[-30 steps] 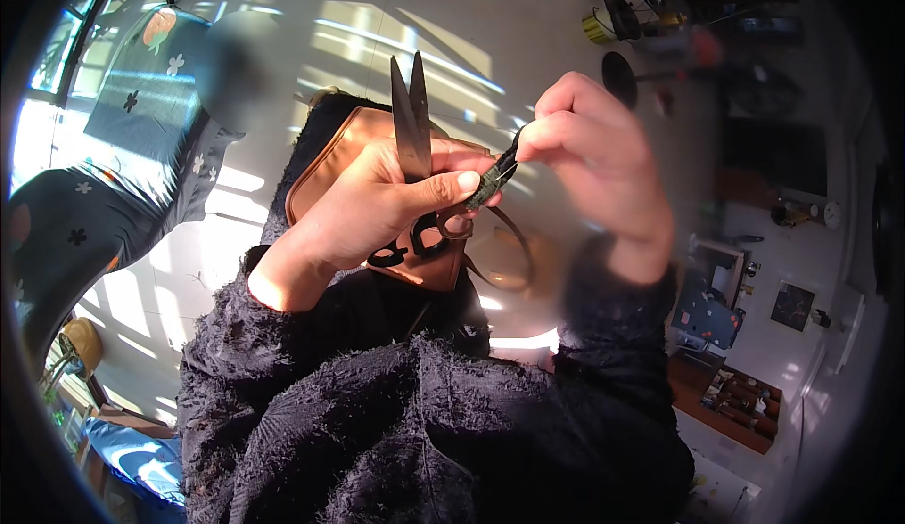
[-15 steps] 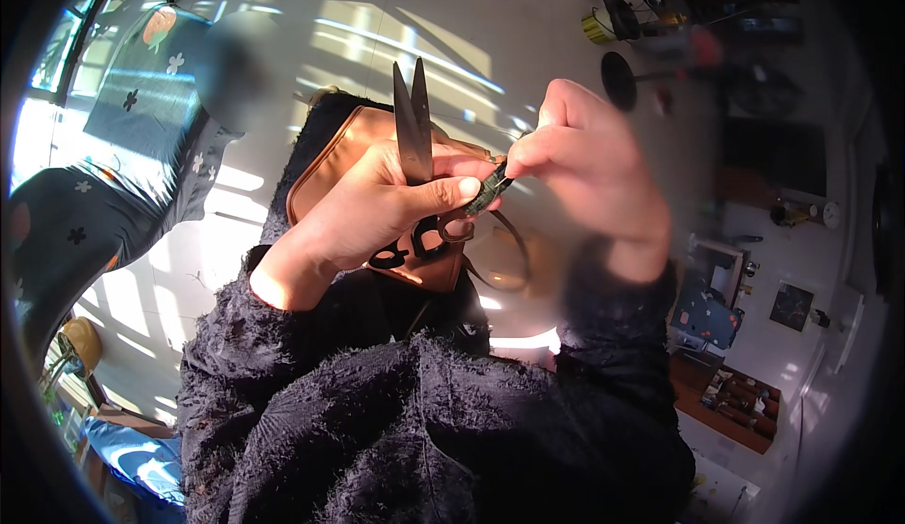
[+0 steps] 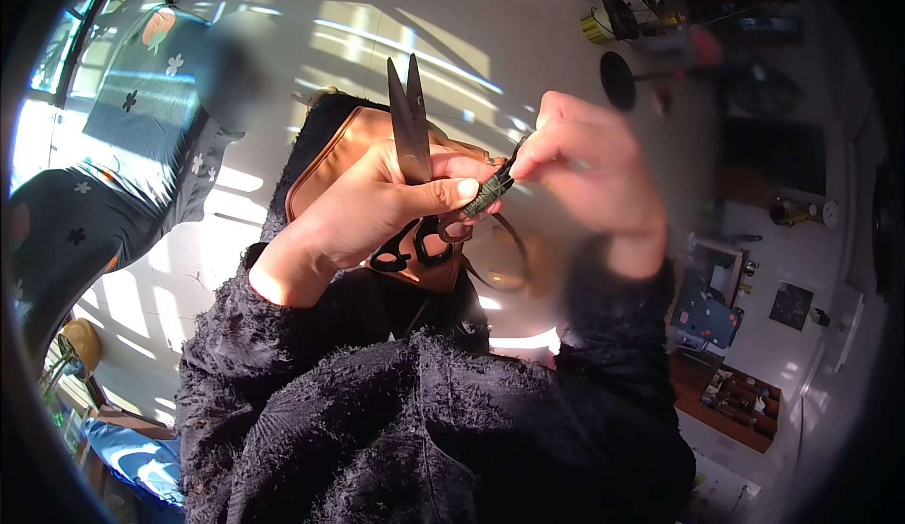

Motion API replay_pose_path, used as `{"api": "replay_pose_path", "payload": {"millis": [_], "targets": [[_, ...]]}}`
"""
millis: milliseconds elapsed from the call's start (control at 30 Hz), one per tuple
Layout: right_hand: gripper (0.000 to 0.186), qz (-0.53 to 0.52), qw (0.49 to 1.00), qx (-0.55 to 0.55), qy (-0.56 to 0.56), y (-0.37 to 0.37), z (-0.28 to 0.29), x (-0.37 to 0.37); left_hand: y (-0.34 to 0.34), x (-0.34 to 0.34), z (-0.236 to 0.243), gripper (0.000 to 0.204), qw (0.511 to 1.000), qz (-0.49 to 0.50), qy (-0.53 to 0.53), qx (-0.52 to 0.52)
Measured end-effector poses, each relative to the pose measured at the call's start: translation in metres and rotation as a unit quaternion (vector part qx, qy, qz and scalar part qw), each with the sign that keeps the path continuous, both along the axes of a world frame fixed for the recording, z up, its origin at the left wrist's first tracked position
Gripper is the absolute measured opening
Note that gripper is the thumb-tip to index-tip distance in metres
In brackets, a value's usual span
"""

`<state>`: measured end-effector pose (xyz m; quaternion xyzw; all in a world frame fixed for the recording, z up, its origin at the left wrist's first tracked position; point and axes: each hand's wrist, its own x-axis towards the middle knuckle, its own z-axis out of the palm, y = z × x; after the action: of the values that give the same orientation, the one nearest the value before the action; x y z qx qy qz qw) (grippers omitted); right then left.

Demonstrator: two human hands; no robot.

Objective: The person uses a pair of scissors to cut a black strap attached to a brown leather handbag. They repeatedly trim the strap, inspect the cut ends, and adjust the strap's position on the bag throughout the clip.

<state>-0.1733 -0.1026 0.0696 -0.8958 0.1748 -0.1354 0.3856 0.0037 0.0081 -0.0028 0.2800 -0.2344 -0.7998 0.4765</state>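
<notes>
My left hand [image 3: 353, 194] is closed around a pair of scissors [image 3: 407, 123], whose two blades point up, slightly apart, with the black handle loops hanging below the palm. Between its thumb and fingers it also pinches a dark green, cord-like woven piece [image 3: 485, 196]. At the upper end of that piece, the bent thumb and forefinger of my right hand [image 3: 599, 166] grip its dark strands. A tan leather bag or apron [image 3: 330, 161] lies across my lap beneath the left hand, and a thin brown strap [image 3: 520, 255] curves out beside it.
A patterned dark cover [image 3: 141, 119] drapes over furniture at the left. A yellow-and-black bucket [image 3: 603, 24] stands at the far right. Beyond my right arm is a wooden tray [image 3: 740, 401] with small items. Sunlight stripes the pale floor [image 3: 255, 62].
The scissors have tilted slightly left. My right hand has dropped a little and turned, still pinching the strands, and more of the woven piece shows.
</notes>
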Motion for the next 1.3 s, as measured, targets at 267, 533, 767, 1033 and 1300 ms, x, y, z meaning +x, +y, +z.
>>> {"api": "replay_pose_path", "payload": {"millis": [267, 533, 767, 1033, 1300], "targets": [[0.017, 0.006, 1.0, 0.019, -0.008, -0.001, 0.001, 0.001, 0.001, -0.001, -0.002, 0.02, 1.0, 0.001, 0.024, 0.0], [0.016, 0.027, 0.999, 0.015, 0.021, 0.002, 0.005, 0.004, 0.002, 0.001, -0.007, 0.023, 0.999, -0.028, 0.031, 0.028], [0.016, 0.026, 0.999, 0.019, 0.036, 0.005, 0.008, 0.004, 0.002, 0.0, -0.012, 0.023, 0.999, -0.028, 0.029, 0.013], [0.011, -0.006, 0.999, -0.04, 0.003, -0.003, 0.006, -0.002, 0.002, -0.001, -0.007, 0.022, 0.999, 0.007, 0.044, 0.004], [0.012, -0.023, 0.994, -0.11, 0.006, 0.001, 0.001, 0.001, 0.003, -0.001, -0.004, 0.023, 0.999, 0.014, 0.039, 0.032]]}}
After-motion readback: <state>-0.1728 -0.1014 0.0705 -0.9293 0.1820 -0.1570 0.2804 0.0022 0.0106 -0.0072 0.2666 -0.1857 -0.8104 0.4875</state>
